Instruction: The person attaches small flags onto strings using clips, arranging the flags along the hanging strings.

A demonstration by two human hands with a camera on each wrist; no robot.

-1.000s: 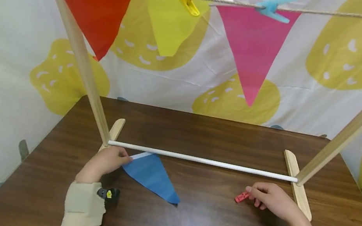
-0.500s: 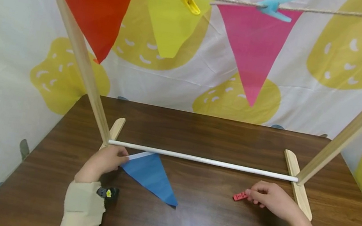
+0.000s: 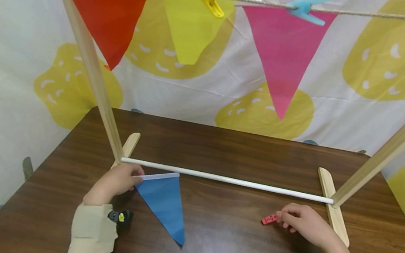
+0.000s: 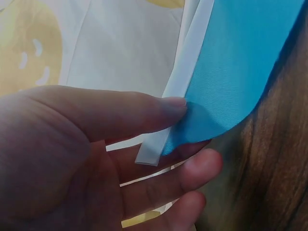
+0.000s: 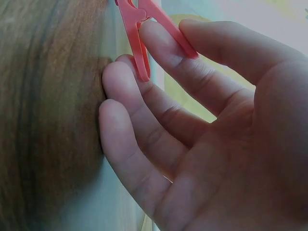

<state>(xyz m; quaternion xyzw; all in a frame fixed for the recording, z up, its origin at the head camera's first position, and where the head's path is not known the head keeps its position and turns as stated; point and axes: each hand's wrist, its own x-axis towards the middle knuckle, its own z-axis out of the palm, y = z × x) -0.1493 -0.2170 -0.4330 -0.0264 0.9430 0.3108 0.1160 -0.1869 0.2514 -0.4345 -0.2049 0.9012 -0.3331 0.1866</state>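
A blue triangular pennant (image 3: 165, 204) with a white top band hangs from my left hand (image 3: 118, 184), its point toward the lower right. In the left wrist view, thumb and fingers pinch the end of the white band (image 4: 185, 72). Over the right part of the table, my right hand (image 3: 304, 224) holds a small red clothespin (image 3: 270, 219). Seen from the right wrist, one handle of the clothespin (image 5: 171, 26) lies between thumb and index finger; the other handle reaches down beside the middle finger.
A twine line (image 3: 387, 15) crosses the top, bearing red (image 3: 105, 13), yellow (image 3: 192, 27) and pink (image 3: 287, 51) pennants under yellow and light blue clothespins. Wooden posts (image 3: 89, 60) stand left and right. A white rod (image 3: 226, 179) joins their feet above the brown table (image 3: 245, 155).
The blue pennant's point has swung left and toward me, and its white band now shows more fully. The left hand stays nearly in place; the right hand and red clothespin have barely shifted.
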